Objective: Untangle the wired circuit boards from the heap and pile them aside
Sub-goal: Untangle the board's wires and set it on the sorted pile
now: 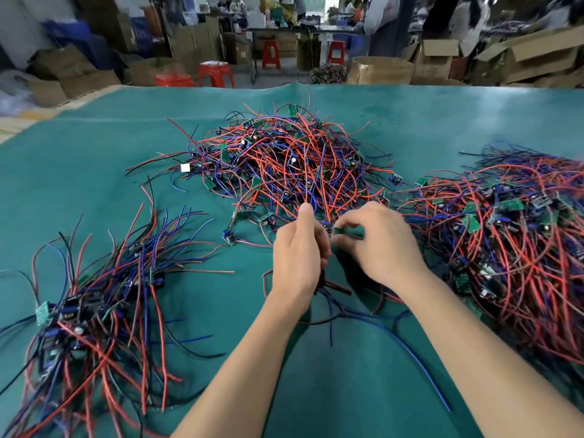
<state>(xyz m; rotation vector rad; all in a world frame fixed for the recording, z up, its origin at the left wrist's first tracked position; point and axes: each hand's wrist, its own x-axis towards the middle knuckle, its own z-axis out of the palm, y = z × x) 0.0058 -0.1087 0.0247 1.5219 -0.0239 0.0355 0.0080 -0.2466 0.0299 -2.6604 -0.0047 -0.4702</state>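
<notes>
Roughly three wire heaps point(294, 165), two hands point(298, 248)

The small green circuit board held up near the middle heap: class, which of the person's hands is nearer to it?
Right. The right hand pinches the green circuit board in its fingers. The left hand is just beside the board, gripping wires.

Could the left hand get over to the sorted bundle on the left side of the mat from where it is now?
Probably yes: bare green mat lies between the left hand and the sorted bundle. But that hand grips wires, which would come along.
</notes>
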